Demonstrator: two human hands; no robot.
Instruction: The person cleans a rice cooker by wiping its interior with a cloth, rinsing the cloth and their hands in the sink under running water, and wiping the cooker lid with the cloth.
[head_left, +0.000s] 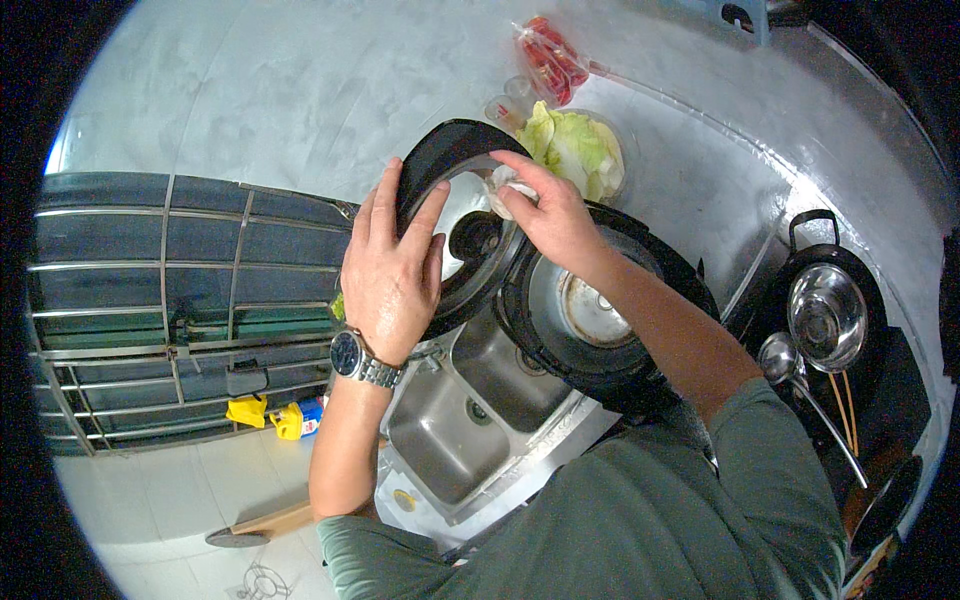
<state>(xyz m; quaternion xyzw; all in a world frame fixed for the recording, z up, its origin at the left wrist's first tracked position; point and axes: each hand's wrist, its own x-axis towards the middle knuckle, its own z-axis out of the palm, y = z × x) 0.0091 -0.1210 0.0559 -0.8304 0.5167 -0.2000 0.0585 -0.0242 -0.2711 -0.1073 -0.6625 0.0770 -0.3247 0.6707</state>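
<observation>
A black electric cooker stands before me with its lid (457, 135) raised. The lid's underside shows a metal ring around a dark centre. My left hand (394, 262), with a wristwatch (346, 354) on the wrist, grips the lid by its left edge, fingers spread over the rim. My right hand (551, 210) holds a crumpled white cloth or tissue (504, 191) against the lid's inner face. Below my right forearm lies the open cooker body (544, 300). Its round metal heating plate (585, 307) is bare, with a brownish stained ring.
Beyond the cooker are a bowl of lettuce leaves (574, 146) and bagged red items (553, 60). A double steel sink (442, 427) lies nearer me on the left. At right, a wok (799, 277) holds a metal bowl (829, 315), near a ladle (780, 356). A barred window (202, 300) is on the left.
</observation>
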